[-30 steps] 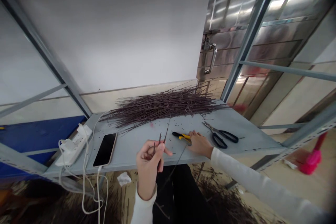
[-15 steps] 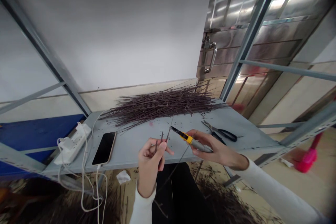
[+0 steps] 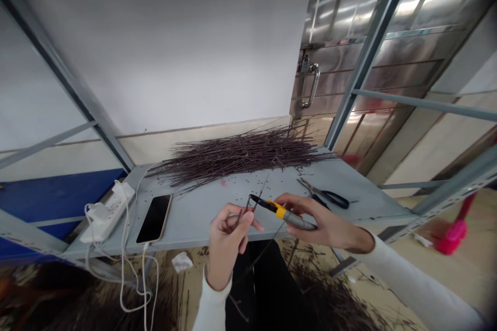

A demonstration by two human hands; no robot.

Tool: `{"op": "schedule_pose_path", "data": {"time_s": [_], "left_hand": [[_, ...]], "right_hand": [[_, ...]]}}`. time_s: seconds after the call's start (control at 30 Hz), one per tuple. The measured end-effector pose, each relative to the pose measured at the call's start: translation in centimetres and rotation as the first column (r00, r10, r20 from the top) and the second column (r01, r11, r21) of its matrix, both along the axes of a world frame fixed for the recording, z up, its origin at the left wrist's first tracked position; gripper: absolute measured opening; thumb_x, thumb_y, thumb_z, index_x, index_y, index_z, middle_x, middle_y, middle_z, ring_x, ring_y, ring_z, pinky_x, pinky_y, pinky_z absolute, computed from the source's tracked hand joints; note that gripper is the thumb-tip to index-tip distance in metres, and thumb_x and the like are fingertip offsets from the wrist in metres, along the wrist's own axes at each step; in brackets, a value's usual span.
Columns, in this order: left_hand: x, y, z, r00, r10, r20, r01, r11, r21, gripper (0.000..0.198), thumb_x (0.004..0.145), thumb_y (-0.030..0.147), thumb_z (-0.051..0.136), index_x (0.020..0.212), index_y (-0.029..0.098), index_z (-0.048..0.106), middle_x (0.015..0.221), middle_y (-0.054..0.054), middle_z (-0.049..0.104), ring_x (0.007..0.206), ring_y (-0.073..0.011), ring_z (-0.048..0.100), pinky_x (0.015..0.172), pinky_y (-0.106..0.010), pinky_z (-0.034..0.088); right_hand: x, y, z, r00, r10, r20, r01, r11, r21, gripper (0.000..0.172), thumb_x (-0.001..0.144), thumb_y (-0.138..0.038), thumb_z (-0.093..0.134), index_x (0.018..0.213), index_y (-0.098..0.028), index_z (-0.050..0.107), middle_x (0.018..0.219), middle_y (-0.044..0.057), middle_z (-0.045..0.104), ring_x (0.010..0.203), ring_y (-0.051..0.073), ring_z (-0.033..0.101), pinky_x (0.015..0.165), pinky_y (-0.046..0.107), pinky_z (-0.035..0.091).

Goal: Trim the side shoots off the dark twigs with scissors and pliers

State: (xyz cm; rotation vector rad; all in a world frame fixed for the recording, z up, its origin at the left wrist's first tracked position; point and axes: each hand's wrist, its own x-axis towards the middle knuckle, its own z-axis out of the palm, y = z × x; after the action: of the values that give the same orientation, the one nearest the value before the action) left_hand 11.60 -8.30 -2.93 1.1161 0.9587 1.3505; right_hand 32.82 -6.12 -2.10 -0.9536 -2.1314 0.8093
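Observation:
My left hand pinches a thin dark twig between thumb and fingers, with its upper end pointing away over the table. My right hand is wrapped round pruning shears with black jaws, a yellow collar and a grey handle. The tip of the shears is at the twig, just above my left fingertips; whether the blades are closed on it I cannot make out. Behind both hands, a large heap of dark twigs lies across the back of the grey table.
Black-handled scissors lie spread at the right. At the left are a phone on a white cable and a white power strip. Small clippings dot the tabletop. Grey metal posts frame the table, and more twigs litter the floor.
My left hand has shifted slightly right and turned, bringing the twigs in it closer to the shears. The shears' tip has moved slightly left and down.

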Motion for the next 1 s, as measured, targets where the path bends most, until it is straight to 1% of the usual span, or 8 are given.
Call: {"op": "schedule_pose_path", "data": {"time_s": [0.27, 0.43, 0.5, 0.6, 0.73, 0.8, 0.9, 1.0], "left_hand": [[0.0, -0.4, 0.4, 1.0, -0.012, -0.01, 0.012, 1.0, -0.022, 0.038, 0.073, 0.048, 0.069, 0.068, 0.018, 0.046, 0.056, -0.002, 0.069, 0.028, -0.0001, 0.025, 0.03, -0.015, 0.017], [0.4, -0.6, 0.6, 0.999, 0.046, 0.008, -0.045, 0.998, -0.044, 0.041, 0.071, 0.049, 0.07, 0.065, 0.019, 0.043, 0.055, -0.002, 0.069, 0.027, 0.0002, 0.024, 0.029, -0.015, 0.017], [0.9, -0.7, 0.6, 0.997, 0.075, 0.017, -0.074, 0.996, -0.054, 0.042, 0.07, 0.05, 0.07, 0.063, 0.019, 0.043, 0.054, -0.002, 0.068, 0.026, 0.0001, 0.024, 0.028, -0.015, 0.016], [1.9, -1.1, 0.3, 0.991, 0.125, 0.046, -0.123, 0.991, -0.058, 0.039, 0.072, 0.049, 0.069, 0.064, 0.018, 0.046, 0.053, -0.001, 0.067, 0.025, -0.0002, 0.024, 0.027, -0.016, 0.017], [3.5, -1.7, 0.0, 0.974, 0.204, 0.097, -0.198, 0.977, -0.075, 0.037, 0.074, 0.049, 0.068, 0.066, 0.018, 0.048, 0.055, 0.0, 0.066, 0.025, 0.0003, 0.024, 0.027, -0.015, 0.016], [3.7, -1.7, 0.1, 0.971, 0.22, 0.098, -0.214, 0.974, -0.071, 0.038, 0.073, 0.05, 0.068, 0.066, 0.018, 0.047, 0.053, 0.001, 0.065, 0.025, 0.0001, 0.024, 0.027, -0.015, 0.016], [2.9, -1.2, 0.3, 0.974, 0.225, 0.04, -0.224, 0.974, -0.023, 0.036, 0.072, 0.047, 0.07, 0.066, 0.018, 0.05, 0.048, 0.003, 0.061, 0.028, -0.0012, 0.026, 0.029, -0.015, 0.019], [1.3, -0.5, 0.4, 0.976, 0.208, -0.065, -0.203, 0.977, 0.068, 0.026, 0.074, 0.041, 0.07, 0.073, 0.017, 0.059, 0.047, 0.004, 0.059, 0.032, -0.0037, 0.034, 0.032, -0.016, 0.026]], "right_hand": [[-0.1, 0.1, -0.1, 0.996, -0.061, 0.068, 0.056, 0.996, 0.07, 0.03, 0.077, -0.031, 0.057, 0.105, -0.019, 0.057, 0.081, 0.004, 0.062, 0.059, 0.012, 0.053, 0.053, 0.022, 0.045], [-0.6, 0.0, -1.2, 0.977, -0.193, 0.088, 0.161, 0.945, 0.283, 0.038, 0.075, -0.025, 0.055, 0.113, -0.019, 0.052, 0.093, 0.007, 0.063, 0.063, 0.014, 0.057, 0.055, 0.024, 0.047], [-0.9, 0.2, -2.4, 0.954, -0.295, 0.054, 0.248, 0.878, 0.409, 0.041, 0.074, -0.025, 0.055, 0.114, -0.02, 0.05, 0.097, 0.009, 0.063, 0.075, 0.018, 0.062, 0.063, 0.028, 0.051], [-1.4, 0.7, -4.7, 0.884, -0.465, -0.053, 0.406, 0.706, 0.58, 0.038, 0.074, -0.028, 0.058, 0.111, -0.021, 0.052, 0.097, 0.012, 0.063, 0.086, 0.025, 0.063, 0.076, 0.037, 0.051], [-2.9, 1.2, -7.3, 0.759, -0.622, -0.192, 0.583, 0.519, 0.625, 0.033, 0.073, -0.03, 0.06, 0.103, -0.021, 0.053, 0.089, 0.013, 0.062, 0.078, 0.027, 0.06, 0.075, 0.041, 0.049], [-3.9, 1.1, -8.0, 0.744, -0.629, -0.227, 0.631, 0.547, 0.551, 0.034, 0.072, -0.027, 0.058, 0.105, -0.02, 0.051, 0.089, 0.012, 0.061, 0.077, 0.025, 0.059, 0.071, 0.039, 0.049], [-5.0, 0.2, -7.8, 0.818, -0.529, -0.225, 0.575, 0.756, 0.315, 0.041, 0.068, -0.021, 0.055, 0.109, -0.02, 0.049, 0.088, 0.008, 0.06, 0.067, 0.019, 0.054, 0.061, 0.031, 0.048], [-5.1, -1.0, -6.7, 0.905, -0.356, -0.233, 0.368, 0.93, 0.009, 0.042, 0.064, -0.016, 0.051, 0.105, -0.021, 0.052, 0.081, 0.001, 0.057, 0.061, 0.013, 0.049, 0.056, 0.024, 0.043]]}}
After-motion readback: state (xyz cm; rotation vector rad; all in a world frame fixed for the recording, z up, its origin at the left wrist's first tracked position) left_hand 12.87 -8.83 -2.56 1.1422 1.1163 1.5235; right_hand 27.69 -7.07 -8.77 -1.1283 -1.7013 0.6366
